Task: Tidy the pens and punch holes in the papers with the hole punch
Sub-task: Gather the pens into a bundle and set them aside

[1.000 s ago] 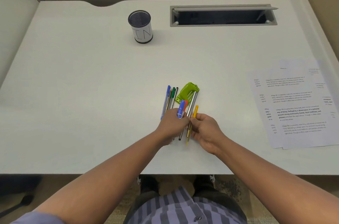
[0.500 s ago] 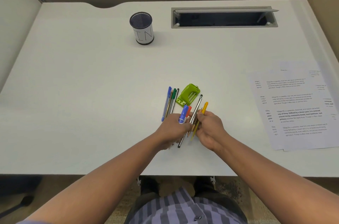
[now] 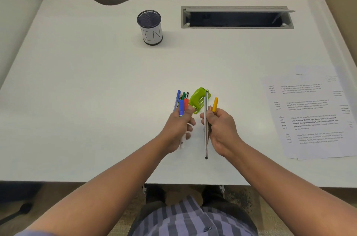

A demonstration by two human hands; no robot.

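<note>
**Green punch between two handfuls of pens**

Green plastic sits just beyond our two grips: the hole punch (image 3: 199, 99) lies on the desk (image 3: 96, 100), its near end touching or almost touching our left thumb. Our left hand (image 3: 178, 129) is closed around a bundle of markers, the blue marker (image 3: 181, 107) and red marker (image 3: 186, 103) standing out above the fist and a white barrel end showing below it. More thin pens (image 3: 181, 96) fan out beyond that fist; we cannot tell whether they are held or lying on the desk. Our right hand (image 3: 222, 129) is closed on a long silver pen (image 3: 206, 125), which runs well past the grip at both ends, with a yellow pen (image 3: 214, 104) pinched at the top of the same hand.

The pen cup (image 3: 149, 27) stands far beyond the left grip, upright and apparently empty. The papers (image 3: 313, 117) lie fanned out well to the right of the right grip, unpunched as far as we can judge.

We judge the gathering nearly done and the carry to the cup next. The risks are plain. The silver pen is held near its middle by few fingers, so it could pivot and slip out. Its far tip overlaps the punch and could snag it. The left bundle is thick, so one marker could slide out during the reach, and a crowded drop could tip the light cup.
</note>
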